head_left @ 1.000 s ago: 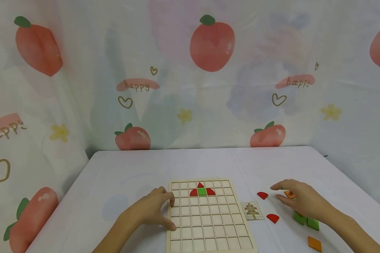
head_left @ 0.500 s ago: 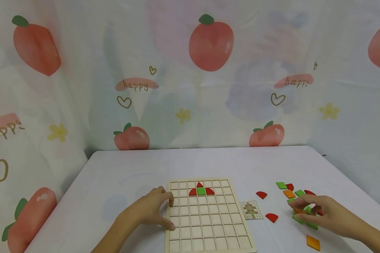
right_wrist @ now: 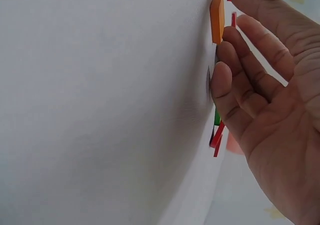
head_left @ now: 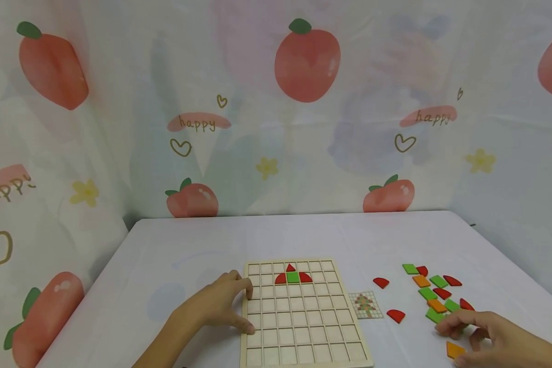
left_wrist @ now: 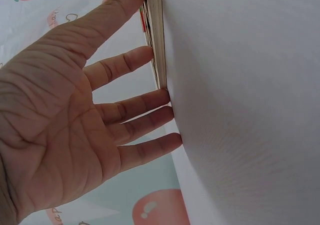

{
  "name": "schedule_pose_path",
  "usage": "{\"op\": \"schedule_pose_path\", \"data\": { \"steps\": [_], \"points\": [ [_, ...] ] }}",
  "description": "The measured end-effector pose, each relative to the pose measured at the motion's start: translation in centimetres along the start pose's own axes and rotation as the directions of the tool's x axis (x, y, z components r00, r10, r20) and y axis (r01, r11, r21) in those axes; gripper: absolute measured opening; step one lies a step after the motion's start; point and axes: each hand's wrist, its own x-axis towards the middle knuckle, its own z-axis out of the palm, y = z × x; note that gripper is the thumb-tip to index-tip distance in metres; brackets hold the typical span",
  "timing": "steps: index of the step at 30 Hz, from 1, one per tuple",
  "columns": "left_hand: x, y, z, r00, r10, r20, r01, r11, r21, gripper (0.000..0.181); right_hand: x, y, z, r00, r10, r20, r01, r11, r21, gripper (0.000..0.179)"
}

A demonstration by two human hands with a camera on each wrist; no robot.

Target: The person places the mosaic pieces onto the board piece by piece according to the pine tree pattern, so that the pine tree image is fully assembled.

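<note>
A wooden grid board (head_left: 282, 321) lies on the table, with a red triangle (head_left: 290, 268), a green square (head_left: 293, 277) and two red quarter-round tiles (head_left: 305, 277) in its upper cells. My left hand (head_left: 213, 301) rests at the board's left edge, thumb and fingertips against its side; the left wrist view shows the fingers spread, nothing gripped. Low over the loose tiles at the right is my right hand (head_left: 497, 335), its fingers loosely bent. An orange square tile (head_left: 454, 350) lies between its thumb and fingers, and the right wrist view shows this tile (right_wrist: 217, 18) tilted by the fingertips.
Loose green tiles (head_left: 427, 294), orange tiles (head_left: 421, 281) and red quarter-rounds (head_left: 452, 280) lie scattered beyond my right hand. Two more red quarter-rounds (head_left: 395, 316) lie nearer the board. A small card (head_left: 366, 305) with a tree pattern on a grid sits at the board's right side.
My right hand has moved from the far tiles back toward me, over the nearest orange tile, uncovering the scattered pieces. The left hand has stayed at the board's edge.
</note>
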Motion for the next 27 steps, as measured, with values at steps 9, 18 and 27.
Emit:
{"op": "schedule_pose_path", "data": {
  "steps": [9, 18, 27],
  "points": [
    [0.0, 0.1, 0.0, 1.000, -0.002, -0.004, 0.002, 1.000, 0.003, 0.056, -0.7, 0.6, 0.1, 0.995, 0.091, 0.036, -0.094, 0.994, 0.062, 0.027],
    [0.0, 0.1, 0.0, 1.000, -0.008, 0.006, 0.009, 1.000, -0.008, 0.055, -0.4, 0.1, 0.3, 0.997, 0.078, 0.030, -0.079, 0.996, 0.041, 0.024],
    [-0.1, 0.2, -0.1, 1.000, 0.005, -0.002, -0.005, 1.000, -0.008, 0.055, 0.3, -0.3, 1.4, 0.999, -0.015, -0.035, 0.012, 0.996, -0.091, 0.019]
  ]
}}
